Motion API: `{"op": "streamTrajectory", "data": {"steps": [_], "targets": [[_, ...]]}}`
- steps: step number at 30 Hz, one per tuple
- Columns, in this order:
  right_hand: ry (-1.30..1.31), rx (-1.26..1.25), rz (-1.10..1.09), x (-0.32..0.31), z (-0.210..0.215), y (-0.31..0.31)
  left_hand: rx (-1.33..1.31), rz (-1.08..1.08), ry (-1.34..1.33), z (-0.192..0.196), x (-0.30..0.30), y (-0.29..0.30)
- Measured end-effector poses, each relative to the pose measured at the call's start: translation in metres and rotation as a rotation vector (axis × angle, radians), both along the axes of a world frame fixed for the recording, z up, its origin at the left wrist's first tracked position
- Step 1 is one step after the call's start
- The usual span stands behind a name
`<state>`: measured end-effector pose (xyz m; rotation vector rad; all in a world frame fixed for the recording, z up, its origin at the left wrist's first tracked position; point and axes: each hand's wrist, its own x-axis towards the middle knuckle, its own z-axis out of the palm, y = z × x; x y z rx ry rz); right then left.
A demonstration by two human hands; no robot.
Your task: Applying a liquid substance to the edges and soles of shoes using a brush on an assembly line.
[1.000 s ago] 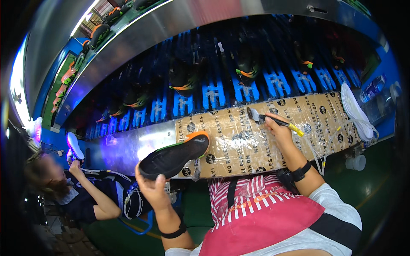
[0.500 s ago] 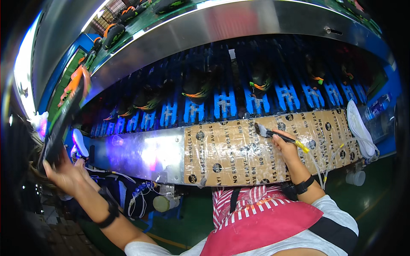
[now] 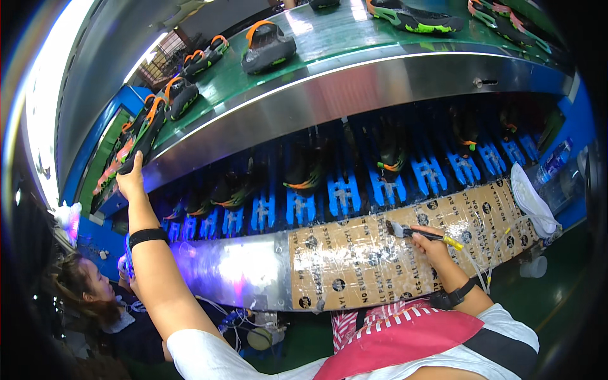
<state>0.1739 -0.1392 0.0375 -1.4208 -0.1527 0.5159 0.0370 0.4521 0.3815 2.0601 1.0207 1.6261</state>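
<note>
Head view: a black shoe sole is gripped by the left hand and held at the edge of the upper green conveyor belt, beside other shoes. A brush is clasped in the right hand over the cardboard-covered surface.

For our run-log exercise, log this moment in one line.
left hand: placing shoe sole on upper belt | right hand: holding brush
</note>
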Motion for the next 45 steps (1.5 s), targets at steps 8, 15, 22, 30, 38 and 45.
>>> {"op": "streamTrajectory", "data": {"steps": [8,15,22,30,38,45], "targets": [[0.068,0.010,-0.032,-0.003,0.010,0.000,-0.294,0.559,0.462,0.031,0.024,0.019],[0.097,0.017,-0.073,0.000,0.006,0.003,-0.080,0.480,0.684,0.040,0.033,0.058],[0.181,0.070,-0.145,0.003,0.002,0.007,-0.173,0.489,0.456,0.046,0.023,0.104],[0.227,0.112,-0.273,0.002,0.007,0.001,-0.056,0.610,0.442,0.016,0.004,0.142],[0.272,0.121,-0.292,0.005,0.010,0.008,0.412,0.246,0.733,0.022,-0.034,0.236],[0.257,0.124,-0.257,0.006,0.013,0.010,0.340,0.232,0.597,0.029,-0.025,0.200]]}}
